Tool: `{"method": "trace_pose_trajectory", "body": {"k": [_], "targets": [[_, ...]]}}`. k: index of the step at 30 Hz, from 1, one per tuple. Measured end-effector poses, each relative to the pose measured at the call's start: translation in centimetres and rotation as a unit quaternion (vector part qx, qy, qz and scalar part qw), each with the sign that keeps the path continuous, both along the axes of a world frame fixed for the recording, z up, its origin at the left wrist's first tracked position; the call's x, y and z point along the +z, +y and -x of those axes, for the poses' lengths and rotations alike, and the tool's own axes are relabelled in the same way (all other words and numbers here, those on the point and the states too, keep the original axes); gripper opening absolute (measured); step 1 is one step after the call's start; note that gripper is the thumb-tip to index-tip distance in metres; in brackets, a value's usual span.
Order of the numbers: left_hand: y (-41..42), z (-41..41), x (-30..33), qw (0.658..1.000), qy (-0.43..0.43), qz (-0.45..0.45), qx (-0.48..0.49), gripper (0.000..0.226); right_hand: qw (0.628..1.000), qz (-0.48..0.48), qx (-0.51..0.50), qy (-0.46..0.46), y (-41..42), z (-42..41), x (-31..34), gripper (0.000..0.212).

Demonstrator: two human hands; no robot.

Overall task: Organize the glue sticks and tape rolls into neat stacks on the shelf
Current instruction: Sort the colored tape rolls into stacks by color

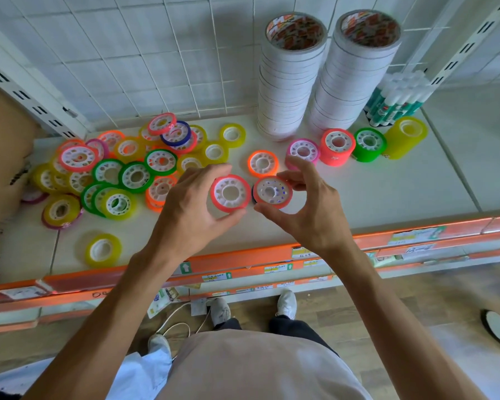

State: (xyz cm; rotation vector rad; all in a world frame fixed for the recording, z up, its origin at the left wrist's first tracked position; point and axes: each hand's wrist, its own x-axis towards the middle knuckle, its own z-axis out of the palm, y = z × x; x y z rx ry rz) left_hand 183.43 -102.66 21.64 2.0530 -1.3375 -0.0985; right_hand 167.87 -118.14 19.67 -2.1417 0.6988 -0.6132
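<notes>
Fingers of the left hand point(194, 203) curl around a pink tape roll point(230, 193), and the right hand point(306, 203) pinches a red tape roll point(272, 192) between thumb and fingertips; a dark blue edge shows under this roll. Both rolls are held just above the white shelf point(401, 186), close to each other. This shelf is a smooth flat board with an orange price rail point(243, 258) at the front and a white wire grid point(156, 53) behind. On its left side lies a loose pile of small tape rolls point(122, 171), glossy rings in green, yellow, pink and orange with white plastic cores. At the back stand two tall stacks of white tape point(324, 79), round like columns, and beside them a bundle of glue sticks point(396, 99) with white caps. Short stacks in pink point(303, 151), red point(337, 147), green point(369, 144) and yellow point(406, 137) make a row. Below is a wooden floor point(416, 307).
</notes>
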Motion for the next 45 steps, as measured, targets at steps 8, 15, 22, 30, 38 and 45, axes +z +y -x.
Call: {"method": "trace_pose_trajectory", "body": {"k": [8, 15, 22, 30, 38, 45], "targets": [[-2.0, 1.5, -0.1, 1.0, 0.0, -0.014, -0.002, 0.065, 1.0, -0.01, -0.005, 0.01, -2.2, 2.3, -0.6, 0.067], [-4.2, 3.4, -0.1, 1.0, -0.007, -0.013, -0.006, 0.061, 0.998, -0.047, 0.014, -0.026, -4.2, 4.5, -1.0, 0.051], [-6.3, 5.5, -0.6, 1.0, -0.005, -0.015, -0.007, 0.066, 0.996, -0.076, 0.032, -0.029, -6.8, 6.5, -1.6, 0.057], [-8.4, 7.5, -1.0, 0.999, 0.042, 0.012, -0.006, 0.07, 0.999, -0.017, 0.033, -0.013, -10.1, 8.3, -2.4, 0.057], [-9.6, 8.9, -1.6, 0.999, 0.038, 0.017, -0.012, 0.06, 0.998, 0.003, 0.058, -0.01, -11.3, 9.3, -2.4, 0.057], [-9.4, 9.2, -0.9, 1.0, 0.019, 0.007, 0.01, 0.062, 0.996, 0.062, 0.07, 0.011, -12.6, 8.9, -1.7, 0.056]]}}
